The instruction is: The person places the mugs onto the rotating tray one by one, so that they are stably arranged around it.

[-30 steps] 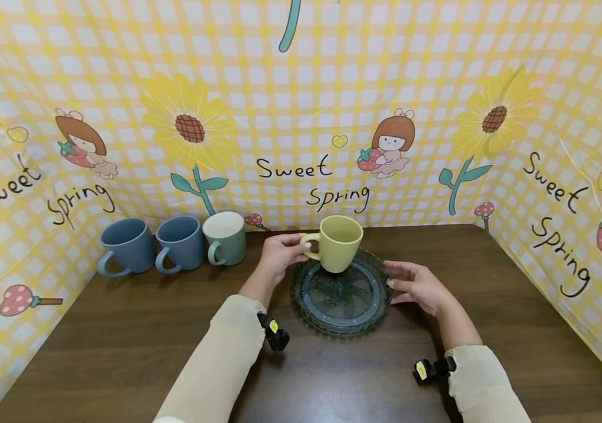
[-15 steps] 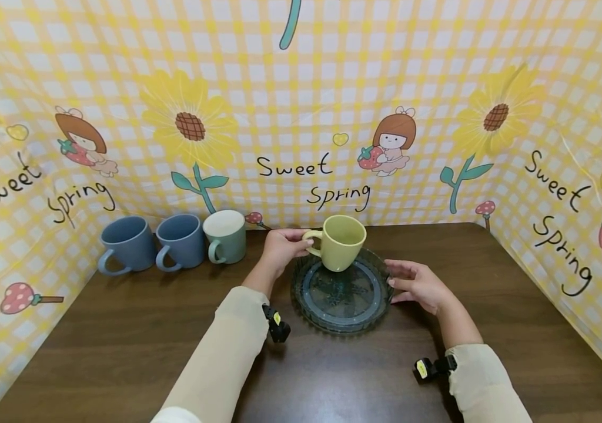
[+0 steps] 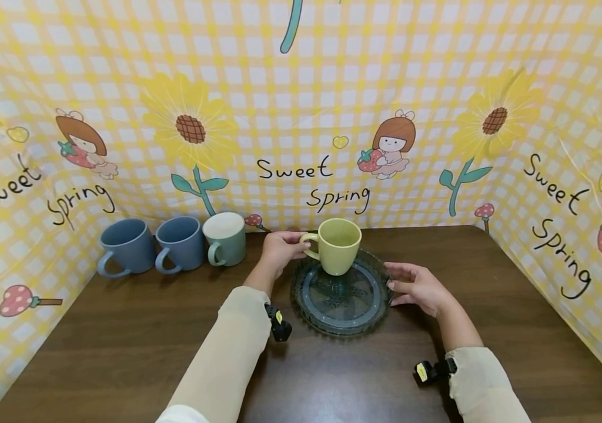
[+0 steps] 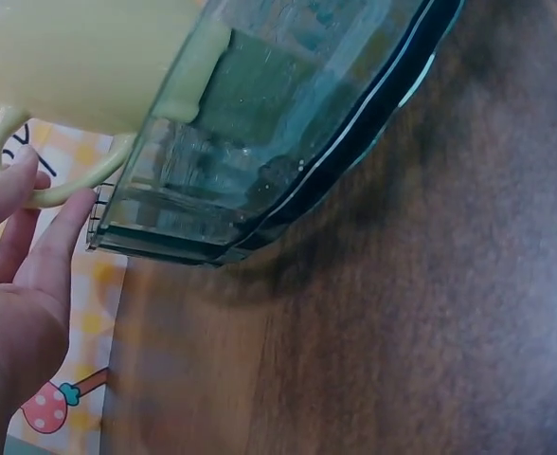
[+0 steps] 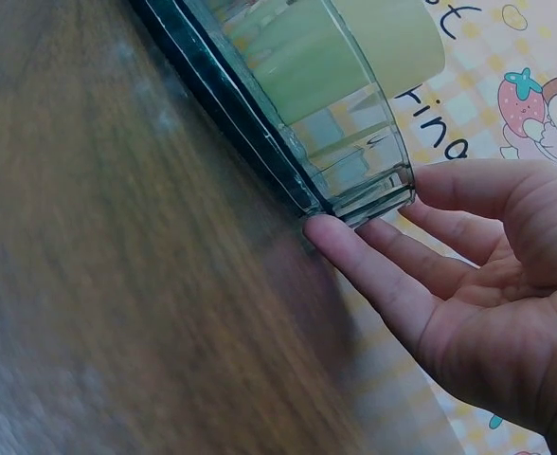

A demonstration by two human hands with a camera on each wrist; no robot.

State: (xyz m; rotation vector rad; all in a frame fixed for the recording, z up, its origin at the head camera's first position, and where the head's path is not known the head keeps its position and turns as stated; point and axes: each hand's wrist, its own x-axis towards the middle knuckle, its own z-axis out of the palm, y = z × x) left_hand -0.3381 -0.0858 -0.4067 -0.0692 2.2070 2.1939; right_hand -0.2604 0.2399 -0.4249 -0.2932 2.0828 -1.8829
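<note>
"Checked cloth (image 3: 301,117) is hung round the brown surface (image 3: 116,341). Where is the yellow mug (image 3: 339,252) to be found?"

"Over the glass dish (image 3: 339,311), at its twelve o'clock side, roughly upright in the head view; its lower part is seen through the glass. Whether the base is touched to the dish's floor cannot be told."

"How are the hands placed?"

"By the left hand (image 3: 280,255), at ten o'clock of the dish, the mug's handle (image 4: 98,172) is pinched between thumb and fingers. The right hand (image 3: 417,286) is placed at three o'clock, fingers parted and slightly bent; only the tips are laid against the outer wall, and nothing is clasped."

"And the others?"

"Two blue mugs (image 3: 130,252) and one green mug (image 3: 231,252) are lined up well apart from the dish, between nine and ten o'clock."

"How is this step best done?"

"Since the mug is held from one side only, tipping should be guarded against: the handle is best held firmly and level. Light, steady pressure should be given from three o'clock, and knocks against the glass avoided."
</note>
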